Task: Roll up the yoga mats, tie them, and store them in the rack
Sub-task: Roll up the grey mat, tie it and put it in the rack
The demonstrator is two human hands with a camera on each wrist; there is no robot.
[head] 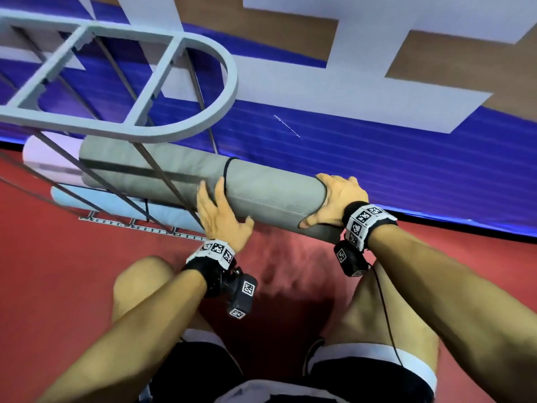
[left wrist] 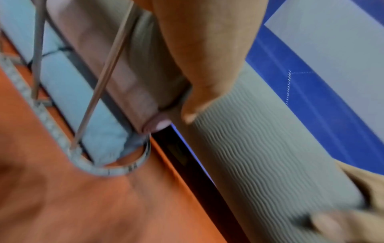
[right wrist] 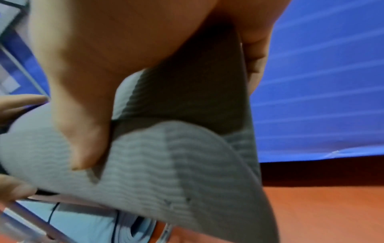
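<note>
A rolled grey yoga mat (head: 270, 193) with a black tie (head: 229, 170) round it lies level, its left half inside the grey rack (head: 186, 82). My left hand (head: 220, 210) rests on the near side of the roll with fingers straight, just by the tie. At the mat's right end my right hand (head: 337, 199) cups the rim, fingers curled over the top and thumb underneath. The left wrist view shows the ribbed grey mat (left wrist: 259, 156) under my left hand (left wrist: 207, 57). In the right wrist view my right hand (right wrist: 104, 57) grips the grey mat (right wrist: 166, 164).
A light blue rolled mat (head: 116, 203) lies low in the rack, and a pale pink one (head: 43, 158) sits behind the grey roll. Thin wire struts (head: 162, 175) cross in front of the mats. The floor is red (head: 58, 286), with a blue mat (head: 377, 146) spread beyond.
</note>
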